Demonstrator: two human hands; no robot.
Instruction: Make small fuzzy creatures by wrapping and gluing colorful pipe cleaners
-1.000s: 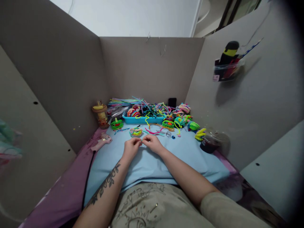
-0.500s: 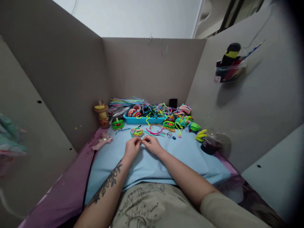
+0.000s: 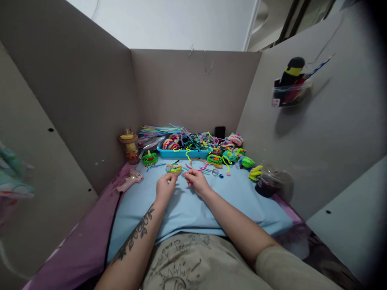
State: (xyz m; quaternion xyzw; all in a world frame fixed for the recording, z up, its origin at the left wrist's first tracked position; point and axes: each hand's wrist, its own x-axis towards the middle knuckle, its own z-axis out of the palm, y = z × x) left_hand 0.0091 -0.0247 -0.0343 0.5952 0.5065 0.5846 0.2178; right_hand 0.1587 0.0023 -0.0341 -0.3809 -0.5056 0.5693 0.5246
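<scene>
My left hand [image 3: 165, 187] rests on the light blue cloth [image 3: 193, 205] with its fingers curled, the fingertips touching a small multicoloured pipe-cleaner figure [image 3: 174, 168]. My right hand [image 3: 197, 181] lies just to its right, fingers pinched together near a pink pipe-cleaner piece [image 3: 193, 168]; what it pinches is too small to make out. A gap separates the two hands.
A blue tray [image 3: 181, 152] heaped with coloured pipe cleaners stands at the back. Green figures [image 3: 149, 158], small scissors [image 3: 213, 171], a pink glue gun [image 3: 130, 180], a yellow-lidded cup [image 3: 129, 146] and a dark drink cup [image 3: 267, 183] surround it. Cardboard walls enclose the space.
Both hands moved forward toward the multicoloured figure and drew slightly apart; before, their fingertips met in the middle.
</scene>
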